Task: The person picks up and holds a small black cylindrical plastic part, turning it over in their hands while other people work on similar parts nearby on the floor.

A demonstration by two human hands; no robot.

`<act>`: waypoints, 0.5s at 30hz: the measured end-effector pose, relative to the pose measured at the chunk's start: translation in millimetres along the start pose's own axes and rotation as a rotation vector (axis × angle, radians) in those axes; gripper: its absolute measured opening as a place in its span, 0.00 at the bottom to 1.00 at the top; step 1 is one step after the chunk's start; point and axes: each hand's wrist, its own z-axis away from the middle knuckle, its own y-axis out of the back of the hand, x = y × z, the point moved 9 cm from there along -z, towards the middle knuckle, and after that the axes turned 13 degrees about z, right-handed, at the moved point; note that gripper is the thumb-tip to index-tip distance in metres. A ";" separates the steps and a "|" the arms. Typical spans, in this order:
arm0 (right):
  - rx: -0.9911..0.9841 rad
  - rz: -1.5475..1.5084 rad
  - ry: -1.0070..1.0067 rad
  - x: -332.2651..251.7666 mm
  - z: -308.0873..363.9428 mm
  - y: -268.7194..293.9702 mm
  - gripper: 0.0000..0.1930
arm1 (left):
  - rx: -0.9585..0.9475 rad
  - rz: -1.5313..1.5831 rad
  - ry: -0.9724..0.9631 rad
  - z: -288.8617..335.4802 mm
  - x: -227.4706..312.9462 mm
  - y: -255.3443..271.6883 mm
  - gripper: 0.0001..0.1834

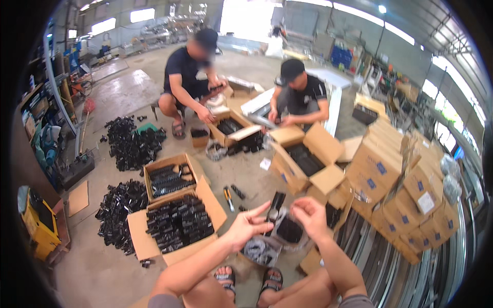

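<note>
Between the thumb and fingers of my left hand (249, 224) is a black plastic part (277, 200), held upright in front of me. My right hand (310, 213) is just to its right, its fingertips pinched together; whatever they hold is too small to make out. Below my hands stand a clear bag with small black pieces (290, 231) and a bag of small grey pieces (261, 250). To the left, an open carton (221, 208) is packed with rows of black parts (179, 223).
Behind that carton is another carton (191, 160) of black parts. Loose black parts lie in piles (134, 143) on the left. An orange-handled cutter (228, 197) is on the floor. Two people (187, 77) crouch ahead by open cartons. Stacked boxes (375, 164) and metal profiles (377, 267) line the right.
</note>
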 end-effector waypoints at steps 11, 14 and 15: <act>0.182 -0.106 0.017 6.8 25.7 0.2 0.09 | -0.038 -0.033 -0.028 -1.1 -9.8 -31.0 0.42; 0.149 -0.196 -0.062 6.4 26.9 -3.1 0.09 | -0.025 -0.027 -0.080 -1.7 -11.6 -28.0 0.41; 0.160 -0.202 -0.074 8.6 27.4 -3.0 0.09 | -0.025 -0.032 -0.063 -1.4 -15.0 -26.0 0.41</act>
